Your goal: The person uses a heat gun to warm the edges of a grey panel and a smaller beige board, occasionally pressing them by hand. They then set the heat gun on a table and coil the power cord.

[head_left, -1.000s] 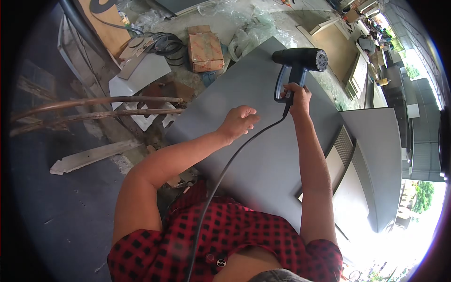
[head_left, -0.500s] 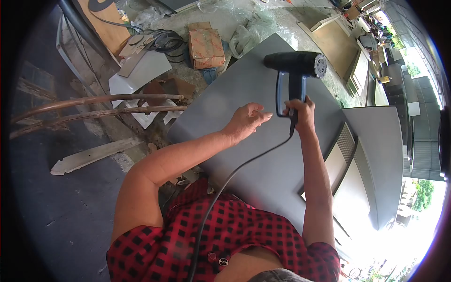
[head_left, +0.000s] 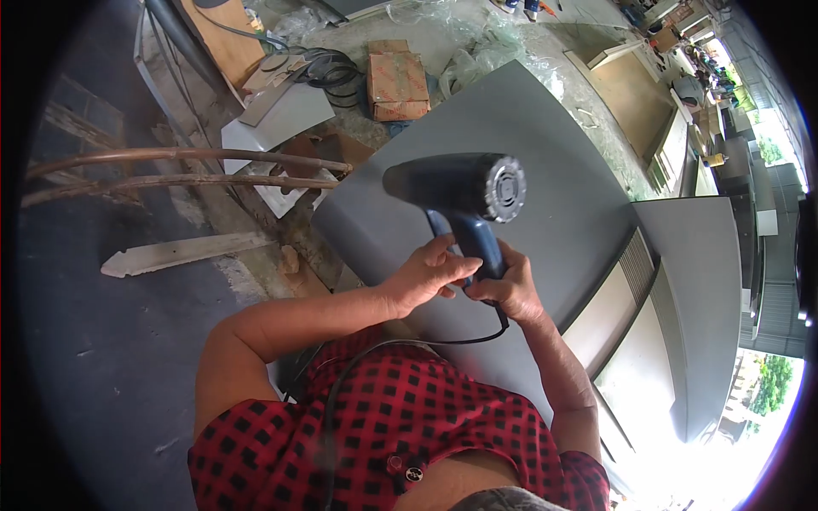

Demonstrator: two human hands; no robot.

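Observation:
A dark blue heat gun is held up in front of my chest, its round vented back end turned to the right and its nozzle to the left. My right hand is wrapped round the bottom of its handle. On the handle's other side, my left hand has its fingers and thumb closed at the grip. A black cord runs from the handle's base down across my checked shirt. Behind and below the tool lies a large grey panel.
Paired brown poles reach in from the left. Beyond the panel are a cardboard box, coiled black strips and plastic wrap. Light panels stand at right. A person's feet show at the top.
The heat gun has come down and left, closer to my body, with its back end turned more toward me. My left hand has moved down and closed at its handle.

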